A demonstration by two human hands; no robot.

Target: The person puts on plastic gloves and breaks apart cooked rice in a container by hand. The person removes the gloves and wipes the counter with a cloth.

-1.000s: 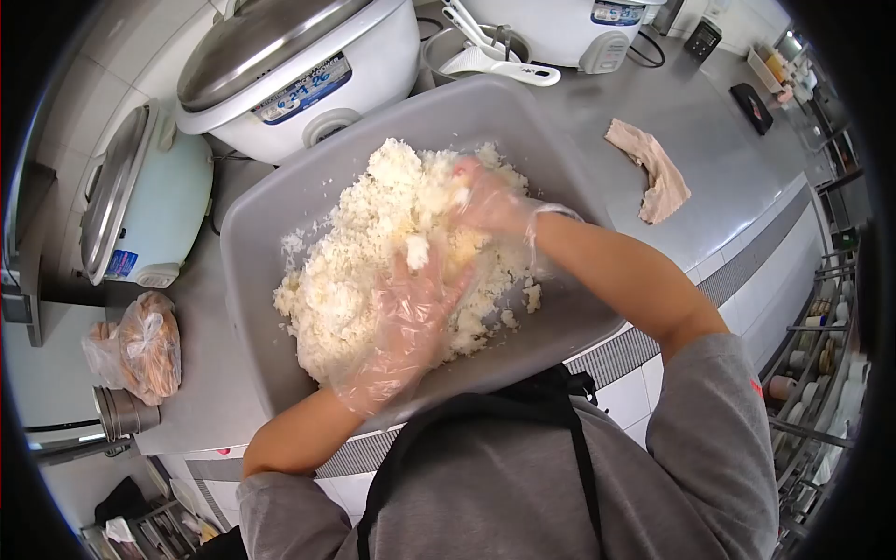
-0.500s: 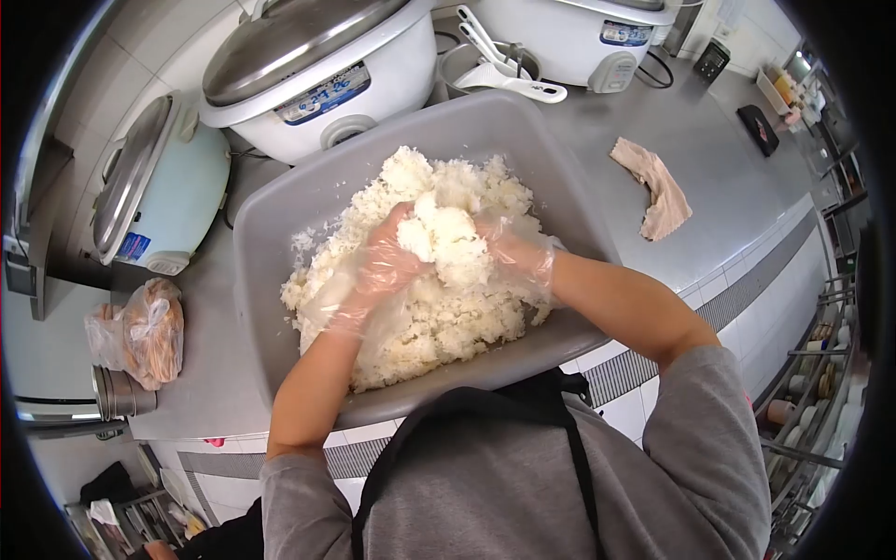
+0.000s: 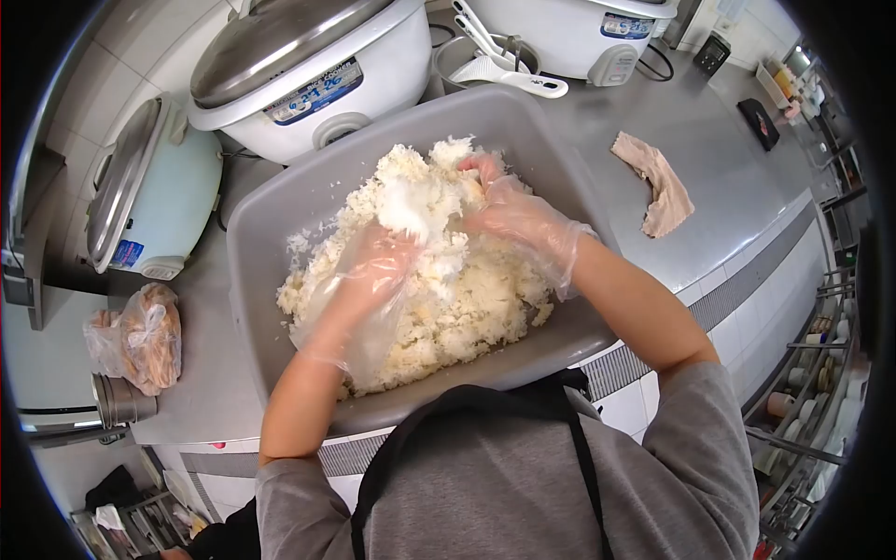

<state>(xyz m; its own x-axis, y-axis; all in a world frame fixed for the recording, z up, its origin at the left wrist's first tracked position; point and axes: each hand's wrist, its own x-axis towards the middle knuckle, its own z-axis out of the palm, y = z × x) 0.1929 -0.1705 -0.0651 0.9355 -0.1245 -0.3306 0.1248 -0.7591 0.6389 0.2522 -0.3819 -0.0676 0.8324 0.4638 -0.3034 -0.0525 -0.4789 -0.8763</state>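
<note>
A heap of cooked white rice [image 3: 467,303] fills the middle of a large grey plastic tub [image 3: 257,308]. Both hands wear clear plastic gloves and are in the rice. My left hand [image 3: 378,266] cups the near-left side of a raised clump, its fingertips partly hidden in the grains. On the far right of the heap, my right hand [image 3: 518,213] curls its fingers over rice, with some of it between fingers and thumb. Loose grains stick to the tub's inner wall.
Behind the tub stand a large white rice cooker [image 3: 373,103] and another cooker [image 3: 579,42]. A pale blue cooker [image 3: 173,201] is at left. White rice paddles [image 3: 509,75] rest in a metal pot [image 3: 453,61]. A cloth [image 3: 658,182] and a plastic bag [image 3: 149,331] lie on the counter.
My hands have moved apart: the right went farther back and up the heap, the left slightly down and left. The clump held between them has broken up onto the heap.
</note>
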